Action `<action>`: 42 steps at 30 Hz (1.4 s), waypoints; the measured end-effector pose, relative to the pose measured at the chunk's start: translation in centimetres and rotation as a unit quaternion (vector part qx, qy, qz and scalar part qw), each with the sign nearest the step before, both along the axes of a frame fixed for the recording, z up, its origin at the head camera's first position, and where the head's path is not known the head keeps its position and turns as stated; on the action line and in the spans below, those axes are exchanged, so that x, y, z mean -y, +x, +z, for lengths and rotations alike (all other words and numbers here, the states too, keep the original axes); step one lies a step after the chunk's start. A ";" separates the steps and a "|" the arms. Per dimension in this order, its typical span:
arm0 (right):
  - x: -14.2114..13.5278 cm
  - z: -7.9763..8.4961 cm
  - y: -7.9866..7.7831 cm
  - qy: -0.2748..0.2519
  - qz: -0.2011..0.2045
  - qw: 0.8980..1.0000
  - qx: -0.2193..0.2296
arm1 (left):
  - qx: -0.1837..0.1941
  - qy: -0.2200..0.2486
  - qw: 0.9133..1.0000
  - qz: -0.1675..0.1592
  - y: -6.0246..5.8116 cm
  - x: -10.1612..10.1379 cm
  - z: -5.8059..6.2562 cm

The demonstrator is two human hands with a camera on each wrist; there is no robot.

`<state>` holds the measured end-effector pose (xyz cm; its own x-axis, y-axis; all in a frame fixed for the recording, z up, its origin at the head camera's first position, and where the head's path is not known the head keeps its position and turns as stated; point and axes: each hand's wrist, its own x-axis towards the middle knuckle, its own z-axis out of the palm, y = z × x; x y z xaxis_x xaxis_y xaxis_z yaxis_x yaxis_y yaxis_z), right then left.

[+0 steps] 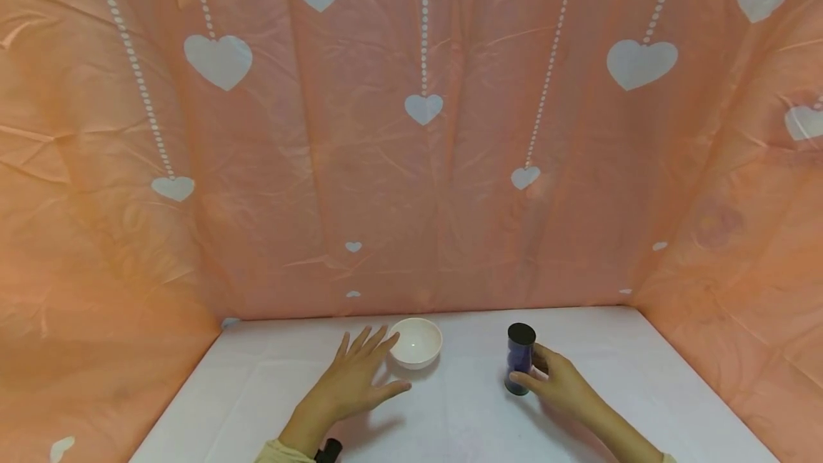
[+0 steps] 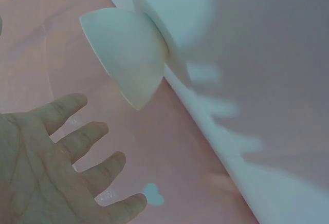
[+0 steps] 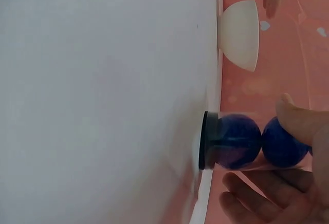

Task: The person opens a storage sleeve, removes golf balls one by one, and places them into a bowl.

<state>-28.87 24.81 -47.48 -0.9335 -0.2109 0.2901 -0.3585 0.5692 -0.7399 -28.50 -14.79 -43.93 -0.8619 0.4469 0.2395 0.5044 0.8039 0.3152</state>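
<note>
A white bowl (image 1: 416, 350) stands upright toward the back of the white table. My left hand (image 1: 357, 381) hovers just left of it, fingers straight and spread, holding nothing; the left wrist view shows the palm turned toward the camera beside the bowl (image 2: 126, 52). Farther right, a clear tube (image 1: 519, 359) with black ends stands upright, and blue balls (image 3: 237, 141) are stacked inside it. My right hand (image 1: 566, 386) grips this tube from the right, thumb across the near side and fingers behind. Its base is at the tabletop.
The white tabletop (image 1: 450, 420) meets a pink-orange curtain (image 1: 424, 234) with pale hearts at the back; similar cloth hangs on both sides. Part of a dark object (image 1: 329, 450) shows beside the left wrist at the bottom edge.
</note>
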 end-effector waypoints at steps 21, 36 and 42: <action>2.1 0.1 -0.1 -0.008 0.036 0.999 -0.026 | -0.014 0.022 0.999 -0.029 0.0 -0.7 0.2; 4.5 1.1 0.6 0.039 0.026 0.996 -0.077 | -0.059 0.019 0.998 -0.032 -0.1 -1.0 0.7; 5.4 1.7 0.8 0.039 0.036 0.995 -0.083 | -0.079 0.019 0.996 -0.034 -0.1 -1.1 0.7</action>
